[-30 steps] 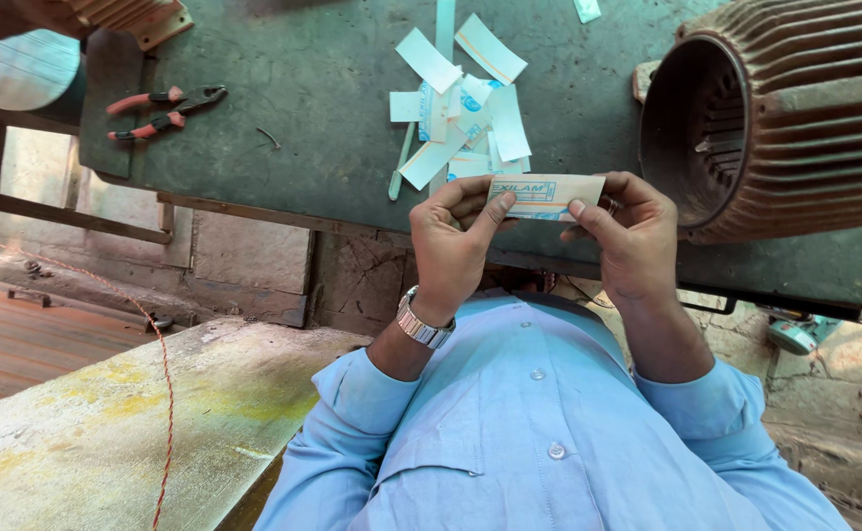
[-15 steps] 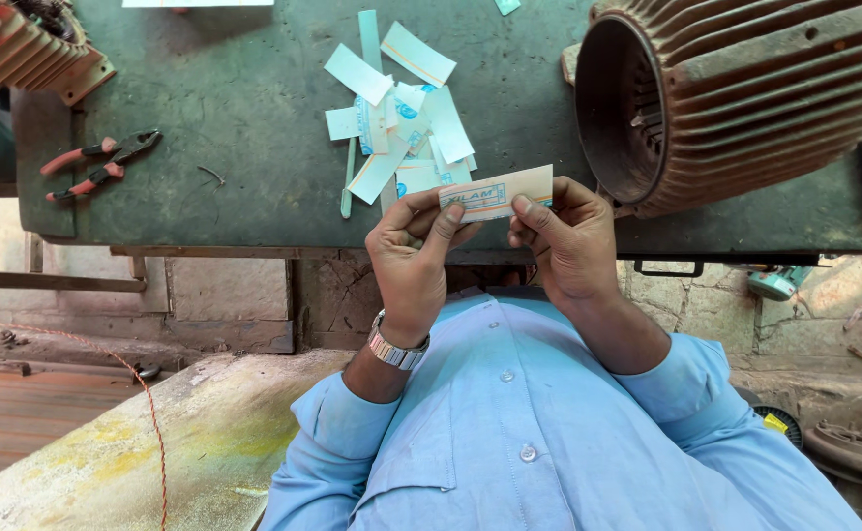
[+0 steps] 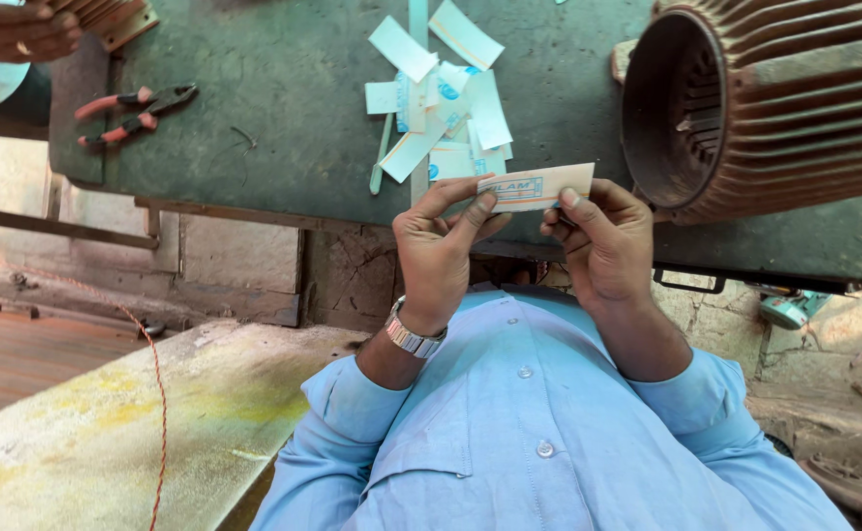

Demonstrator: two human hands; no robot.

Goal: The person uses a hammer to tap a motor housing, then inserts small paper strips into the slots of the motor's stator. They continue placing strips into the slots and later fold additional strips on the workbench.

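Paper strip (image 3: 537, 187): one, narrow, rectangular, cream-white with blue printing. Flat, long side roughly level, slightly tilted up at right. Held in the air at the green workbench's (image 3: 254, 118) near edge.

Dark green surface (image 3: 283, 118), worn and scuffed. Loose heap of white paper strips (image 3: 445, 108) near its middle, some marked blue, overlapping at odd angles. Red-handled pliers (image 3: 136, 110) lie toward the left end, well apart from the strips. Ribbed brown motor housing (image 3: 785, 98) sits at the right end, open bore facing the strips.
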